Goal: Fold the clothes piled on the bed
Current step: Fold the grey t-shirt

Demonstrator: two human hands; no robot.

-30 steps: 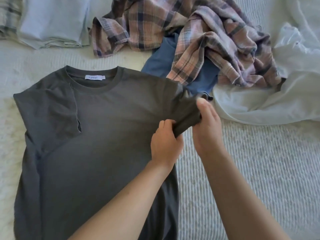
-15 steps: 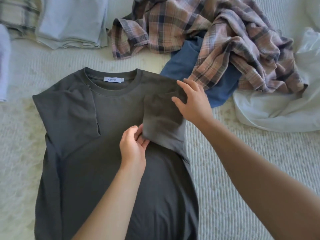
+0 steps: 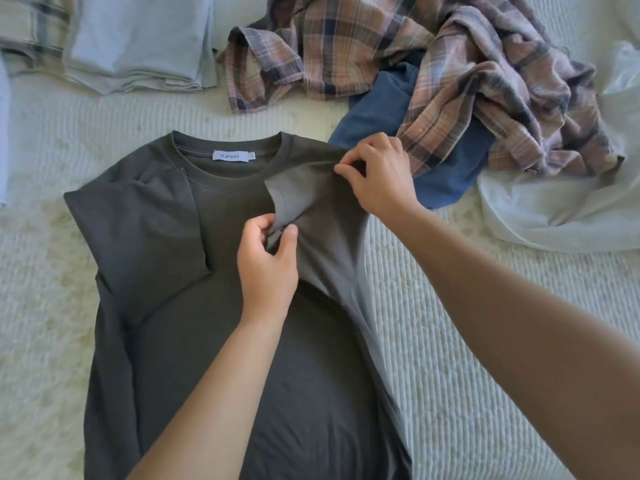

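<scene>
A dark grey T-shirt (image 3: 180, 306) lies flat on the bed (image 3: 467, 393), filling the centre and lower left of the frame, with its neck and a white label (image 3: 231, 156) toward the top. The sleeve on the left side of the frame is folded in over the body of the shirt. The sleeve on the right side is turned in toward the middle too.

The left hand (image 3: 266, 261) sits at the centre of the frame; thumb and fingers curl in a closed grip that pinches the lower edge of that turned-in sleeve. The right hand (image 3: 381, 174) is above and to the right, at the shoulder of the shirt, its fingertips pinching the cloth near the seam; how much cloth it holds is hard to make out.

At the upper right lies a loose pile: a plaid shirt (image 3: 467, 81) draped over a blue garment (image 3: 374, 112), with white cloth (image 3: 554, 209) just beside them at the right edge. At the upper left, folded pale grey clothes (image 3: 138, 43) sit in a stack beside another folded plaid piece (image 3: 31, 26).
</scene>
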